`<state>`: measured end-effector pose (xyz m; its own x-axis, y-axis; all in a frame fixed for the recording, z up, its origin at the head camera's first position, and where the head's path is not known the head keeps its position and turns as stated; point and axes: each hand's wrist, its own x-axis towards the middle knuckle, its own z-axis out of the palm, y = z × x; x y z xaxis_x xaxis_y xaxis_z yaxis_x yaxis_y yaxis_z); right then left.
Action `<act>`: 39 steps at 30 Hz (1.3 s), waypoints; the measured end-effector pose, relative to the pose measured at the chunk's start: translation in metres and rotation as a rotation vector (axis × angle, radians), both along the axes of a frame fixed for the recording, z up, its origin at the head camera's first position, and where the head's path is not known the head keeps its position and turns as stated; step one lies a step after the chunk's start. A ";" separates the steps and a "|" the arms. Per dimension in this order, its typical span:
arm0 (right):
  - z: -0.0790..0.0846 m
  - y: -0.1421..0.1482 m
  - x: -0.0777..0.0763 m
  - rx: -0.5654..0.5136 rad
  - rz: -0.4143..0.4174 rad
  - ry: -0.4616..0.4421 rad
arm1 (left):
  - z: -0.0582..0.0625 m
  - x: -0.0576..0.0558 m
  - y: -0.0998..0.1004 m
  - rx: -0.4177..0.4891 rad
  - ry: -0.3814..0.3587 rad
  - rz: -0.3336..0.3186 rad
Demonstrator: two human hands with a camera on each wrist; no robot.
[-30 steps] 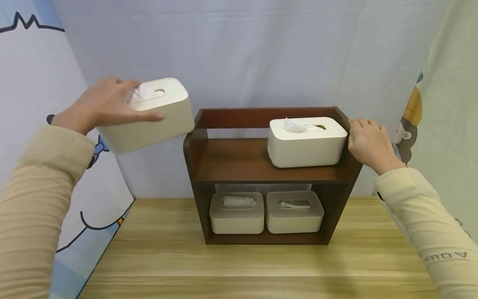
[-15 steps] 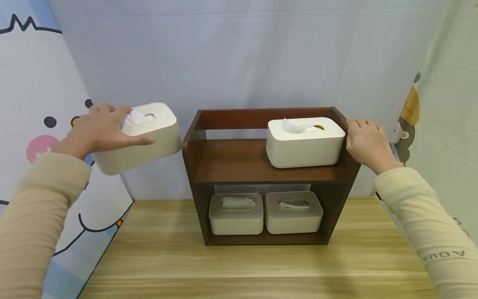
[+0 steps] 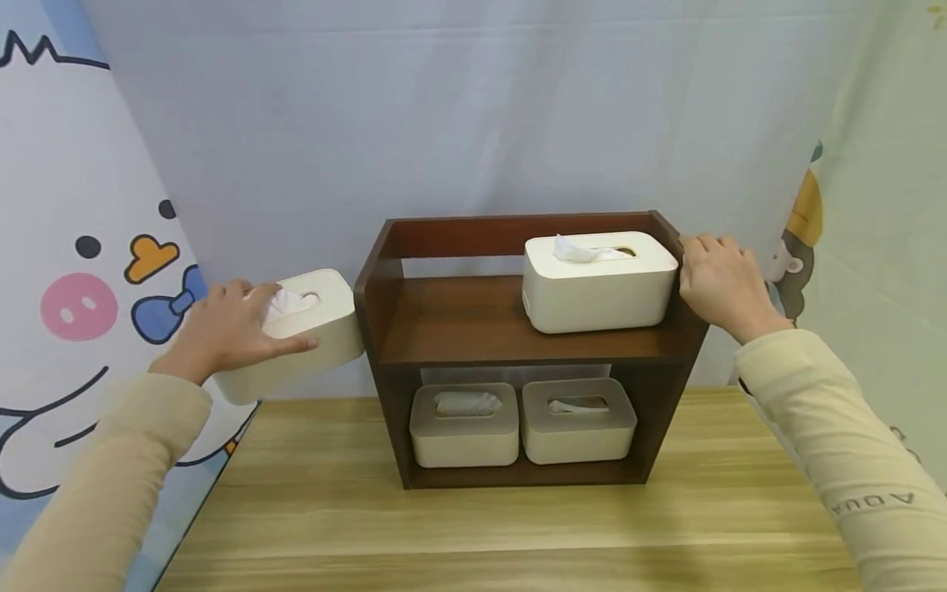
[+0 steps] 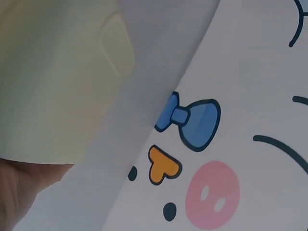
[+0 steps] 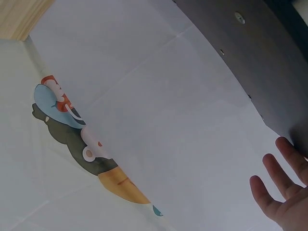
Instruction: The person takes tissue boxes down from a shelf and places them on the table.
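My left hand (image 3: 229,333) grips a cream tissue box (image 3: 329,329) from above, thumb along its near side. The box hangs tilted just left of the shelf, its left end lower, a white tissue (image 3: 284,306) poking from its slot. I cannot tell whether it touches the panel. In the left wrist view, the tissue box (image 4: 57,91) fills the upper left. At the upper right edge of the dark brown two-tier shelf (image 3: 462,321), my right hand (image 3: 725,284) holds the side panel; its thumb is hidden. Beyond that panel, the right wrist view shows several fingers (image 5: 286,173).
Another tissue box (image 3: 602,288) stands on the upper tier, at the right. Below, two more fill the lower tier side by side: a left tissue box (image 3: 466,440) and a right tissue box (image 3: 580,436). A wood-grain table (image 3: 473,534) supports the shelf, before a pale curtain (image 3: 459,107).
My left hand has come down with the tissue box, from above the shelf's left side to beside it, ending slightly further right. My right hand stays on the shelf's panel.
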<state>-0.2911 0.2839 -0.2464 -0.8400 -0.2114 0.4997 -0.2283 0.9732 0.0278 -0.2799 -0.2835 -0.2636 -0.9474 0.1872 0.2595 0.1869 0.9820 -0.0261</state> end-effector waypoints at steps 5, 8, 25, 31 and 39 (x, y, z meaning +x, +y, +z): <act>0.001 -0.001 0.000 0.000 0.001 -0.001 | -0.029 0.002 -0.002 0.013 0.017 -0.014; 0.000 -0.001 0.000 0.001 0.001 0.005 | -0.045 0.001 -0.003 0.031 0.018 -0.015; 0.001 -0.001 0.001 0.004 -0.012 -0.024 | -0.137 0.010 -0.002 0.062 -0.029 -0.046; 0.000 -0.002 0.002 -0.005 -0.003 0.002 | -0.168 0.016 -0.001 0.027 -0.018 -0.054; 0.001 0.000 0.003 -0.006 -0.001 0.000 | -0.210 0.024 0.001 0.075 -0.019 -0.027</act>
